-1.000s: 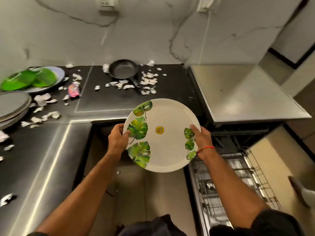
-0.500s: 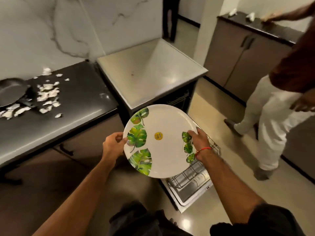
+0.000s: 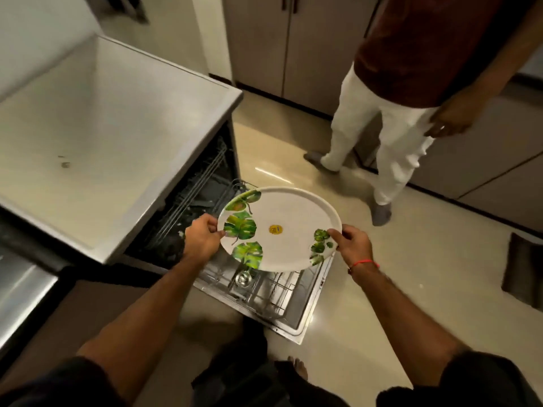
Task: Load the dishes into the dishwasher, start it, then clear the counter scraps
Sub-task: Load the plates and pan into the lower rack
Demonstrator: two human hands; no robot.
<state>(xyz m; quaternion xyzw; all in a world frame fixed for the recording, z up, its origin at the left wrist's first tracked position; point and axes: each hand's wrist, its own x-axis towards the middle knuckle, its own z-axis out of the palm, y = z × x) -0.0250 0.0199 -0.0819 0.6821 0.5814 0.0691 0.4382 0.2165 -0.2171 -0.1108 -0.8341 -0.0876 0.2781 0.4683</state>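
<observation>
Leaf-print plate (image 3: 280, 227) is held face-up above the pulled-out lower rack (image 3: 273, 292) of the open dishwasher. Left hand (image 3: 201, 239) and right hand (image 3: 351, 245) each pinch opposite rims; neither grip is deep. Risk: turning the plate upright for the tines may slip it from one pinch; a bystander (image 3: 390, 92) stands near.

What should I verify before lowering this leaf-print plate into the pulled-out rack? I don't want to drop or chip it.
1. Left hand grips the plate rim: ok.
2. Right hand grips the opposite rim: ok.
3. Plate over the lower rack: ok.
4. Dishwasher door down: ok.
5. Free slot under the plate: cannot tell; a small steel bowl sits there.
6. Bystander apart from the rack: ok.
</observation>
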